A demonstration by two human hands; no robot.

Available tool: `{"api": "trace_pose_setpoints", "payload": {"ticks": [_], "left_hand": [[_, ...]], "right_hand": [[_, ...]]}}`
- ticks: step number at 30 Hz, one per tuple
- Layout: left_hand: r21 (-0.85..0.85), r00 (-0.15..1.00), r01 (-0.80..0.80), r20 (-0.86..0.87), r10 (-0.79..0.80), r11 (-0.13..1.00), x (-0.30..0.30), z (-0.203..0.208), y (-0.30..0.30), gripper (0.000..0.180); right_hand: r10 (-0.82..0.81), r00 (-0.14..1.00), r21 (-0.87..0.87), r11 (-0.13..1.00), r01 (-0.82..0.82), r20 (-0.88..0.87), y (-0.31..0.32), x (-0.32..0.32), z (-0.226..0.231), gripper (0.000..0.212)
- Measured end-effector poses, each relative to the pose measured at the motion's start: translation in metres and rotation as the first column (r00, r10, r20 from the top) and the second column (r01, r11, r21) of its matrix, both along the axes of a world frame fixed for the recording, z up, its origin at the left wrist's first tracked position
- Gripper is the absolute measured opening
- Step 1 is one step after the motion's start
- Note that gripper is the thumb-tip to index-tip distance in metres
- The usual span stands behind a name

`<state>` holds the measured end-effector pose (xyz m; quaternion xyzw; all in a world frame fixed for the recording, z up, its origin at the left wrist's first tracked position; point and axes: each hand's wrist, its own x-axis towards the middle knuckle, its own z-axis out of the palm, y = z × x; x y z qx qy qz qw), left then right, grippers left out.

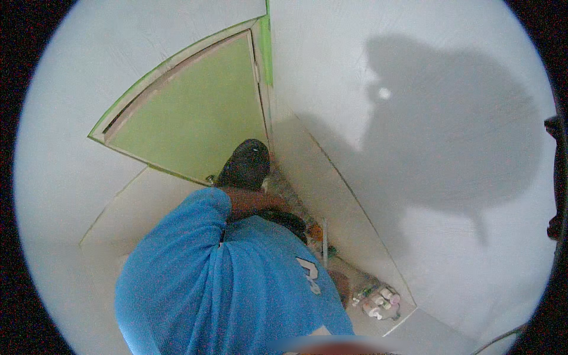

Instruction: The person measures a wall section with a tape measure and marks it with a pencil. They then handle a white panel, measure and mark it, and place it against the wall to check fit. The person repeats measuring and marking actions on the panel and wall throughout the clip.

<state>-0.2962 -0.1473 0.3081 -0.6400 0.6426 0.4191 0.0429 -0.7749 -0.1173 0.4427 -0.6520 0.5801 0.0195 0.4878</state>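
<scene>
Nearest to you: your blue shirt fills the lower middle, with a pale mark on the chest. Your left sleeve bunches at the elbow, and your bare left forearm runs from it toward picture right.

Left hand is at the end of that, over the dim gap between two black shapes. Can't tell whether it's clenched, released or grasping — fingers are lost in dark and grain. Right hand is out of sight, so no call on its state. A brown patch shows past the shirt's right edge, too dim to identify.

The larger black shape, round-topped, is just beyond your left forearm; the smaller black shape is on the near side. Both could be your legs or shoes, can't confirm.

To the right of those: a thin pale stick, with an orange thing just left of it and a green thing close on its right. Further right, a cluster of small white and pink items sits low by the beige wall panel.

Beyond — light green door, shut or nearly so, at upper left; white wall on the right carrying a big dark shadow. A dark cable crosses lower right.
</scene>
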Motion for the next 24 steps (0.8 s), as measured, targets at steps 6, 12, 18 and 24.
{"api": "trace_pose_setpoints", "payload": {"ticks": [6,12,18,24], "left_hand": [[0.017,0.989,-0.138,0.064,0.136,0.990,-0.019,0.015,0.024,0.039],[-0.002,0.937,-0.310,0.171,0.306,0.951,-0.029,0.027,0.107,0.040],[-0.071,0.889,-0.384,0.240,0.390,0.920,-0.045,0.026,0.159,0.042],[-0.195,0.827,-0.445,0.285,0.485,0.874,-0.039,0.015,0.167,0.043]], "right_hand": [[0.086,0.996,0.047,0.995,-0.087,0.022,-0.020,0.004,-0.012,0.031],[0.238,0.971,0.003,0.971,-0.238,0.031,-0.069,0.058,-0.022,0.032],[0.383,0.924,0.025,0.924,-0.383,-0.019,-0.093,0.105,-0.074,0.032],[0.530,0.804,0.115,0.811,-0.574,0.270,-0.094,0.108,-0.183,0.023]]}}
